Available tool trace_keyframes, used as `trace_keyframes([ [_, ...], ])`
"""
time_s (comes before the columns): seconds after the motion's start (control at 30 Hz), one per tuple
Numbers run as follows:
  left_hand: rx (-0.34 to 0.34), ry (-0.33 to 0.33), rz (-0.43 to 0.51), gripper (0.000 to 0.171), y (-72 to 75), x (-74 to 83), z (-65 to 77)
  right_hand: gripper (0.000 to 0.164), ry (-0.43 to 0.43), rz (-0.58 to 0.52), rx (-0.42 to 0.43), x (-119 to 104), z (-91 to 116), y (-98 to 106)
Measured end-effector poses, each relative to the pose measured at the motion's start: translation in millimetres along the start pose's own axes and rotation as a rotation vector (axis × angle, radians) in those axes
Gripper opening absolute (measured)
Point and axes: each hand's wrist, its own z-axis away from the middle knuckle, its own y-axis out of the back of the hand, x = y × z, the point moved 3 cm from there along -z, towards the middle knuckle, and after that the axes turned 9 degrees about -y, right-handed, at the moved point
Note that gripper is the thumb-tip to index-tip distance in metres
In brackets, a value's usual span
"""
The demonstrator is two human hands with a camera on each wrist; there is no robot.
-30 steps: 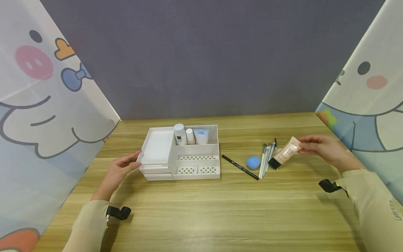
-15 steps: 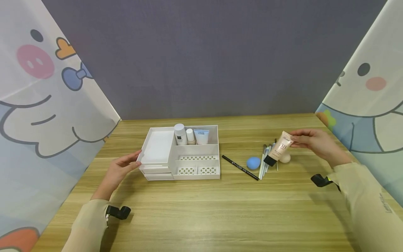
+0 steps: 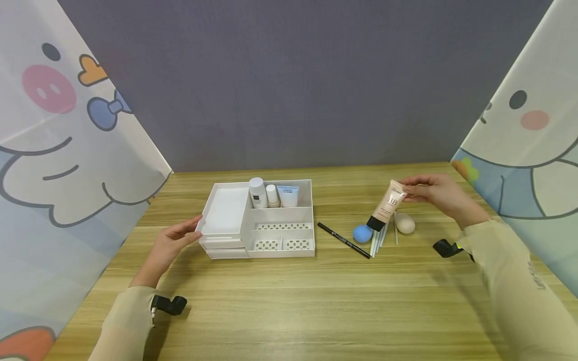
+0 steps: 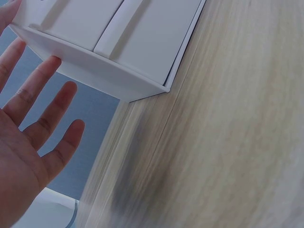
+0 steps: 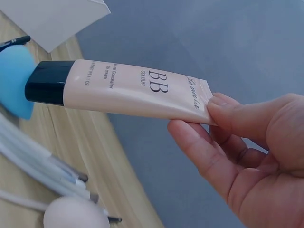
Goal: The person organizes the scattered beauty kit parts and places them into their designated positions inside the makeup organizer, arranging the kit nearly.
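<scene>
My right hand pinches a pale pink BB cream tube by its flat crimped end, thumb on one face and fingers on the other. The tube tilts with its black cap down to the left, held over the makeup brushes and close to the blue makeup sponge. In the right wrist view the lettering on the tube is readable. My left hand rests against the left side of a white cosmetics organizer. Its fingers are fairly straight and spread, fingertips at the wall.
A white bottle, a smaller white-capped bottle and a light blue tube stand in the organizer's back compartment. A black pen lies right of it, and a beige sponge beside the brushes. A grey panel rises behind the table.
My right hand has moved left and slightly away from me with the BB cream tube, uncovering the beige sponge. The left hand stays at the organizer.
</scene>
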Motion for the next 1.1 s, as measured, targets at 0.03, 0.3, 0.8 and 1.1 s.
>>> trace_keyframes([
  [0.03,0.001,0.002,-0.006,0.042,-0.1,0.2,0.1,0.030,-0.002,0.008,0.003,-1.6,-1.3,-1.9],
  [0.3,-0.001,0.003,0.002,0.042,-0.3,0.7,1.1,0.029,-0.026,0.049,0.019,-11.8,-12.6,-17.0],
  [0.8,0.017,-0.056,0.078,0.043,-2.8,3.7,0.4,0.037,-0.080,0.172,0.025,-30.1,-36.5,-48.0],
  [1.1,0.014,-0.037,0.068,0.043,-2.6,3.7,0.3,0.033,-0.062,0.201,0.023,-41.4,-51.5,-66.1],
])
